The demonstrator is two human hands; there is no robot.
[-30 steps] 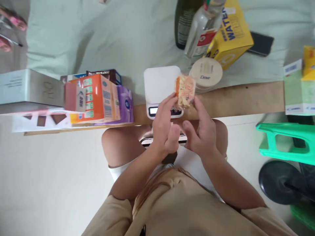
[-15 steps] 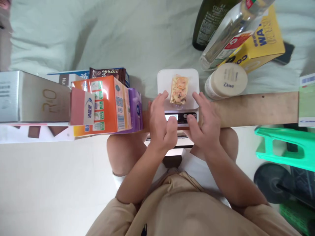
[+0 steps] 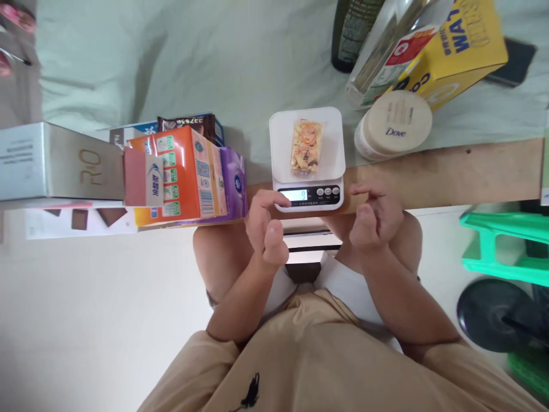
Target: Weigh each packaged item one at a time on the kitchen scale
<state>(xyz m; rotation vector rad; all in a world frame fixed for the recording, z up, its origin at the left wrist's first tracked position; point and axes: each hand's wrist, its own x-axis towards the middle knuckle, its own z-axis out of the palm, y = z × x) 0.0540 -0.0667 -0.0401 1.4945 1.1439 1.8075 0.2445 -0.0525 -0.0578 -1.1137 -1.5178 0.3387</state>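
A snack packet [image 3: 306, 150] lies on a white scale [image 3: 334, 123], over a wooden board [image 3: 441, 174] and green cloth [image 3: 210, 68].
The hands are apart, fingers bent: the left hand [image 3: 266, 226] by the screen [image 3: 295, 195], the right hand [image 3: 377, 214] just past the scale's corner. The board's near edge is by the knees [image 3: 221, 254]. Gaps part the scale from a purple box [image 3: 234, 183] and a white tub [image 3: 398, 123].

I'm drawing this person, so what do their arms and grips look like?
Loose, short tan sleeves end near the elbows, and the forearms are bare. The left grip and right grip are plain bare hands, with no glove, ring or watch to be seen.
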